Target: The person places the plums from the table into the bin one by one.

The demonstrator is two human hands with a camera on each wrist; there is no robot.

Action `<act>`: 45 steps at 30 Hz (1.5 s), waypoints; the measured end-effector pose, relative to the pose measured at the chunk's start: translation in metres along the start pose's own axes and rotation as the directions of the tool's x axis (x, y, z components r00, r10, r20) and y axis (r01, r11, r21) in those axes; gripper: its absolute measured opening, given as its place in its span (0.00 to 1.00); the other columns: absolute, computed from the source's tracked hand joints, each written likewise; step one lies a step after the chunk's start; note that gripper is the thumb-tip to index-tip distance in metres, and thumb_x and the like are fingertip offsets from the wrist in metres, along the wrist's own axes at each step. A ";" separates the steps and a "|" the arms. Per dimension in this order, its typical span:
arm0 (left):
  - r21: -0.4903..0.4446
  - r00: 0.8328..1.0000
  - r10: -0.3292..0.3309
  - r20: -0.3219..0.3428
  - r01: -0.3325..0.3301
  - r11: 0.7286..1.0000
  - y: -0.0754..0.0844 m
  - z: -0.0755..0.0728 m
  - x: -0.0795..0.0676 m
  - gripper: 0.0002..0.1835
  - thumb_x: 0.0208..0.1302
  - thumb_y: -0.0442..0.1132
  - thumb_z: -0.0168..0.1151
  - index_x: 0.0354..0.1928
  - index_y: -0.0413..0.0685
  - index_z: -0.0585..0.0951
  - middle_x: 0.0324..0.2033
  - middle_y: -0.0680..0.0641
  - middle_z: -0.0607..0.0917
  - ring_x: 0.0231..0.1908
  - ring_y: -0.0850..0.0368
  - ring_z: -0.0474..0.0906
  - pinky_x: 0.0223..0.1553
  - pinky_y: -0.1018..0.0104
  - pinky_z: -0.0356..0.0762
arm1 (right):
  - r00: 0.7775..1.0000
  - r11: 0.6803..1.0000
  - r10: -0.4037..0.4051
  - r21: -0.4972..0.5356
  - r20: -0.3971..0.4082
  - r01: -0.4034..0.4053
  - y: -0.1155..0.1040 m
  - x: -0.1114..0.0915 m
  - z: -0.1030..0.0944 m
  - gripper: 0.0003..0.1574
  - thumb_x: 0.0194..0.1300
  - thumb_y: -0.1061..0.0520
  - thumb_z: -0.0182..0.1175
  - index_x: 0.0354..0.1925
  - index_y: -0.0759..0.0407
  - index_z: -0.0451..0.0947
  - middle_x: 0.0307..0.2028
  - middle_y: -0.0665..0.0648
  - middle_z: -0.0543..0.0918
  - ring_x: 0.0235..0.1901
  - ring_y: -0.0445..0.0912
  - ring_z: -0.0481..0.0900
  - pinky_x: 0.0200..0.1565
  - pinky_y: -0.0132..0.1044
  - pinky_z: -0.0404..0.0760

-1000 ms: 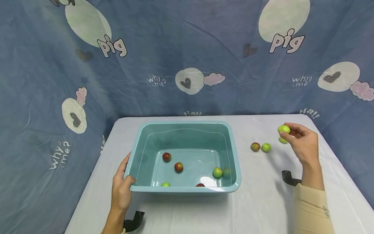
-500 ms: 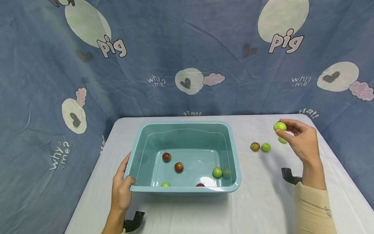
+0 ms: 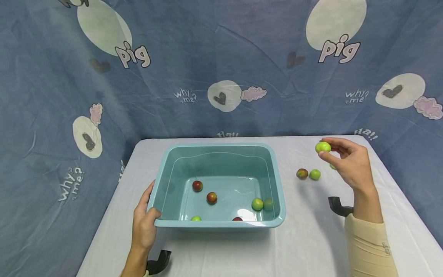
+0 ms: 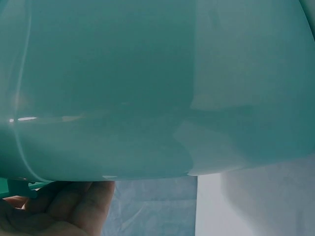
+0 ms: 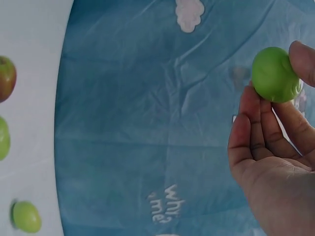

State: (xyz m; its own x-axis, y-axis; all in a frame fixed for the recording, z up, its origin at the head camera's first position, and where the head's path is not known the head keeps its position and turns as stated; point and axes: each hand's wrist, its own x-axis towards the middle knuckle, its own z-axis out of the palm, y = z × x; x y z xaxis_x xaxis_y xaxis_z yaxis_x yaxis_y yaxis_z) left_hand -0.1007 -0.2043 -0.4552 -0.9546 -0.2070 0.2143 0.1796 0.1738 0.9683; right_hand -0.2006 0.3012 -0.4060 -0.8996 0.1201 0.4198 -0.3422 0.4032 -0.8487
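1. The right hand [image 3: 349, 163] pinches a green fruit [image 3: 323, 147] between thumb and fingertips, holding it up in the air over the far right part of the surface [image 3: 304, 238], to the right of the basin.
2. The left hand [image 3: 144, 227] is clamped on the basin [image 3: 214, 224] at its near left corner, thumb over the rim and fingers along the outside of the left wall. The two hands are well apart.
3. The basin, blue-green and rectangular, stands a little left of the surface's middle, its far rim near the far edge.
4. Inside, two reddish fruits [image 3: 212, 198] lie apart on the floor, and a round green one [image 3: 257, 204] sits by the right wall. Close to the near wall, another green piece [image 3: 196, 218] and a dark red piece [image 3: 237, 219] are partly hidden by the rim.
5. Between the basin and the surface's right edge, a red-and-green fruit [image 3: 302, 174] lies just beside a bright green neighbour [image 3: 315, 174]; a third, green [image 5: 27, 216], lies nearer that edge, mostly hidden by the right hand in the head view.
6. Beyond the far edge hangs a blue printed cloth [image 3: 194, 50].
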 end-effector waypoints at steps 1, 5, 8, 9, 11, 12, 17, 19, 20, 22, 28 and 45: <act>0.000 1.000 0.000 0.001 0.000 1.000 0.000 0.000 0.000 0.46 0.48 0.21 0.40 0.77 0.47 0.65 0.71 0.45 0.69 0.68 0.45 0.65 0.57 0.68 0.66 | 1.000 1.000 -0.012 0.010 0.007 0.012 -0.002 0.000 0.001 0.25 0.55 0.75 0.70 0.54 0.75 0.81 0.45 0.46 0.86 0.44 0.40 0.81 0.50 0.24 0.74; -0.002 1.000 -0.007 0.007 0.007 1.000 0.000 0.000 0.000 0.47 0.48 0.21 0.40 0.77 0.47 0.65 0.71 0.46 0.68 0.68 0.45 0.64 0.58 0.66 0.65 | 0.998 0.997 -0.055 0.049 0.036 0.054 -0.009 0.000 0.006 0.26 0.54 0.77 0.69 0.53 0.77 0.81 0.47 0.52 0.86 0.44 0.41 0.82 0.51 0.26 0.75; -0.003 1.000 -0.013 0.010 0.013 1.000 0.000 -0.001 0.001 0.47 0.48 0.21 0.40 0.77 0.48 0.65 0.71 0.46 0.68 0.68 0.46 0.64 0.58 0.65 0.65 | 0.995 0.995 -0.086 0.063 0.058 0.083 -0.014 0.001 0.011 0.25 0.53 0.78 0.69 0.52 0.77 0.81 0.47 0.56 0.86 0.44 0.42 0.82 0.51 0.27 0.75; -0.006 1.000 -0.014 0.011 0.014 1.000 0.001 -0.001 0.001 0.47 0.48 0.21 0.40 0.77 0.48 0.65 0.71 0.46 0.68 0.68 0.46 0.64 0.58 0.65 0.65 | 0.993 0.994 -0.095 0.066 0.064 0.090 -0.016 0.001 0.012 0.25 0.53 0.78 0.69 0.52 0.77 0.81 0.47 0.56 0.86 0.44 0.43 0.82 0.51 0.27 0.76; -0.001 1.000 -0.013 0.011 0.013 1.000 0.001 -0.001 0.001 0.47 0.48 0.22 0.40 0.77 0.48 0.65 0.71 0.46 0.68 0.67 0.46 0.64 0.57 0.65 0.65 | 0.991 0.992 -0.111 0.064 0.077 0.107 -0.020 0.002 0.014 0.25 0.53 0.78 0.69 0.52 0.76 0.81 0.46 0.55 0.86 0.44 0.43 0.82 0.51 0.27 0.76; 0.001 1.000 -0.013 0.011 0.013 1.000 0.001 -0.001 0.001 0.47 0.48 0.22 0.40 0.77 0.48 0.65 0.71 0.46 0.68 0.67 0.46 0.65 0.57 0.65 0.65 | 0.989 0.992 -0.120 0.061 0.082 0.115 -0.022 0.002 0.015 0.25 0.53 0.78 0.69 0.51 0.76 0.82 0.46 0.55 0.86 0.44 0.43 0.82 0.51 0.27 0.76; 0.002 1.000 -0.009 0.011 0.009 1.000 0.001 -0.001 0.002 0.46 0.49 0.22 0.41 0.77 0.48 0.65 0.71 0.45 0.69 0.67 0.46 0.65 0.57 0.67 0.66 | 0.982 0.986 -0.160 0.068 0.102 0.154 -0.029 0.004 0.018 0.25 0.52 0.79 0.69 0.51 0.75 0.83 0.45 0.54 0.86 0.43 0.44 0.81 0.51 0.28 0.76; 0.006 1.000 -0.008 0.012 0.008 1.000 0.001 -0.001 0.002 0.46 0.49 0.22 0.41 0.77 0.48 0.65 0.71 0.45 0.68 0.67 0.45 0.65 0.57 0.68 0.66 | 0.979 0.983 -0.172 0.085 0.107 0.163 -0.031 0.005 0.019 0.25 0.52 0.80 0.68 0.51 0.76 0.82 0.44 0.54 0.86 0.43 0.44 0.81 0.50 0.28 0.76; 0.009 1.000 -0.008 0.012 0.008 1.000 0.001 -0.001 0.002 0.46 0.49 0.22 0.41 0.77 0.48 0.65 0.71 0.45 0.68 0.67 0.45 0.65 0.56 0.68 0.66 | 0.978 0.981 -0.178 0.093 0.110 0.168 -0.032 0.005 0.019 0.25 0.51 0.80 0.68 0.51 0.76 0.82 0.44 0.54 0.86 0.43 0.45 0.81 0.50 0.28 0.76; 0.011 1.000 -0.007 0.011 0.007 1.000 0.001 -0.001 0.002 0.46 0.49 0.22 0.41 0.77 0.48 0.65 0.71 0.45 0.68 0.67 0.45 0.65 0.56 0.68 0.66 | 0.975 0.978 -0.187 0.119 0.118 0.173 -0.034 0.006 0.021 0.26 0.51 0.81 0.67 0.51 0.78 0.81 0.44 0.55 0.86 0.43 0.45 0.81 0.50 0.28 0.76; 0.002 1.000 -0.003 0.006 0.003 1.000 0.000 -0.001 0.003 0.46 0.49 0.22 0.41 0.77 0.47 0.65 0.70 0.45 0.69 0.66 0.46 0.66 0.56 0.67 0.66 | 0.962 0.963 -0.216 0.197 0.165 0.183 -0.041 0.008 0.029 0.25 0.50 0.82 0.67 0.50 0.79 0.81 0.42 0.58 0.86 0.42 0.47 0.80 0.49 0.29 0.77; -0.006 1.000 -0.023 0.007 0.023 1.000 -0.003 0.000 0.002 0.46 0.48 0.22 0.41 0.77 0.48 0.65 0.71 0.46 0.68 0.66 0.47 0.65 0.58 0.61 0.64 | 0.927 0.977 -0.185 0.159 0.326 0.139 -0.055 0.006 0.061 0.22 0.54 0.73 0.71 0.49 0.66 0.85 0.43 0.60 0.86 0.41 0.49 0.81 0.42 0.30 0.77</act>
State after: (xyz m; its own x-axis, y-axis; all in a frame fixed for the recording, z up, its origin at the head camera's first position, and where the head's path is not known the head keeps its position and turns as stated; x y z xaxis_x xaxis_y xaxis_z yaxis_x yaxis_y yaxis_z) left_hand -0.1025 -0.2055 -0.4574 -0.9601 -0.2040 0.1915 0.1594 0.1637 0.9736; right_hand -0.2035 0.2246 -0.3766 -0.8591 -0.2594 0.4412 -0.5028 0.2668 -0.8222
